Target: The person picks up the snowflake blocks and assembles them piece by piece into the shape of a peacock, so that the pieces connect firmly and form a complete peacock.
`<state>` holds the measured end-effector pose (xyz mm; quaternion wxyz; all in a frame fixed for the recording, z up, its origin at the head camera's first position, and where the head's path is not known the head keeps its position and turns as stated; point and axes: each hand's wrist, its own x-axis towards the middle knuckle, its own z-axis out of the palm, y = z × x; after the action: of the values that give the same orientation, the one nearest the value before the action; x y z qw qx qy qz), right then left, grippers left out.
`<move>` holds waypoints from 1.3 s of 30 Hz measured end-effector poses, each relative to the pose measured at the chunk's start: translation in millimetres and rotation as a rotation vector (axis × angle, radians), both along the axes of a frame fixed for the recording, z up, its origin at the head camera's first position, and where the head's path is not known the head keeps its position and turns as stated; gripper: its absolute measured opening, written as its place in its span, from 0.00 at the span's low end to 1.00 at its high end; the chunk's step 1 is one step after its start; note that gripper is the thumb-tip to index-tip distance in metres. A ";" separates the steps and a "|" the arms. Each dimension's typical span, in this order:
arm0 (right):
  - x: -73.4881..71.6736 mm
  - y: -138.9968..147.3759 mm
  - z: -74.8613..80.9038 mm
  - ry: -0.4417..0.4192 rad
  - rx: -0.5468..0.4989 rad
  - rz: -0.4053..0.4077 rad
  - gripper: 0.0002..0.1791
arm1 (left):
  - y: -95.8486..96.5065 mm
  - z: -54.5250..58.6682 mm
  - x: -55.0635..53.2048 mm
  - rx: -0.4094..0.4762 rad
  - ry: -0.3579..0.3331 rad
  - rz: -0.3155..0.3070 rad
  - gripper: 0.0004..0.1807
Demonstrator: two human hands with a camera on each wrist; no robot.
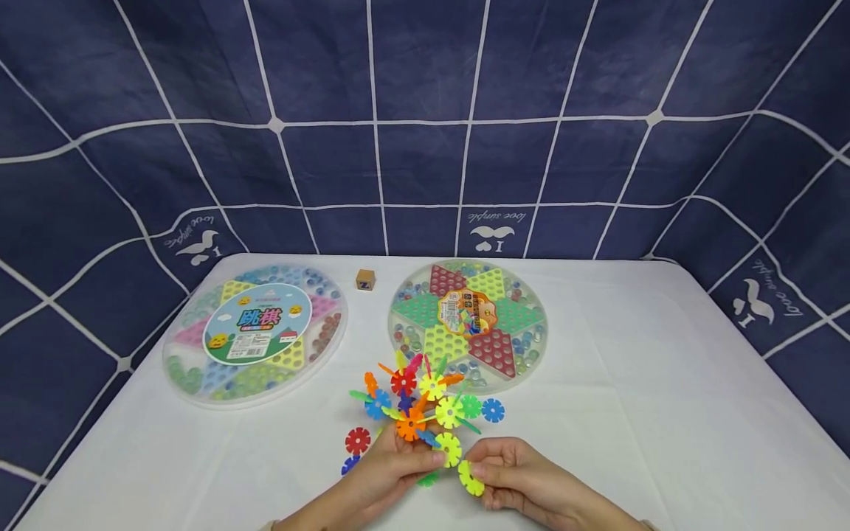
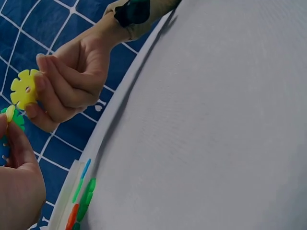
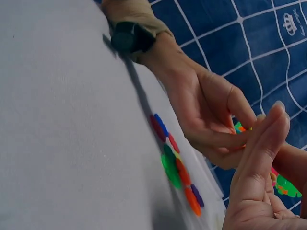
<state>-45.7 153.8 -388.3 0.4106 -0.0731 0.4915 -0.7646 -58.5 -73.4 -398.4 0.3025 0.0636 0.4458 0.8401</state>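
My left hand (image 1: 392, 466) holds a cluster of joined, notched plastic discs (image 1: 412, 422) in orange, yellow, blue, red and green, with its thumb on a yellow disc (image 1: 449, 448) at the near edge. Just to the right, my right hand (image 1: 521, 476) pinches a loose yellow disc (image 1: 470, 479) between thumb and fingers. That same yellow disc (image 2: 25, 90) appears in the left wrist view, its edge close to the piece between the left fingers. In the right wrist view the right hand (image 3: 259, 177) covers most of the cluster.
Loose discs lie around the hands, among them a red disc (image 1: 358, 441) and a blue disc (image 1: 493, 410). Two round Chinese checkers sets with marbles, a left set (image 1: 325, 299) and a middle set (image 1: 458, 313), lie behind. Between them sits a wooden letter cube (image 1: 365, 279).
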 end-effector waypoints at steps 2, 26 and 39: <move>0.6 -2.6 0.1 -0.007 -0.016 0.003 0.06 | 0.4 -1.8 -0.9 -0.006 0.032 -0.016 0.27; 7.3 -10.9 0.0 -0.008 0.049 -0.117 0.11 | -2.0 -6.1 -0.1 -0.185 0.237 -0.030 0.37; 11.9 -22.0 -2.2 -0.009 0.137 -0.272 0.09 | -2.0 -6.8 -2.6 -0.322 0.282 -0.010 0.37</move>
<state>-33.8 131.8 -390.5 0.3096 0.0260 0.5460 -0.7780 -61.1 -75.5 -405.1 0.2477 0.1338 0.6118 0.7393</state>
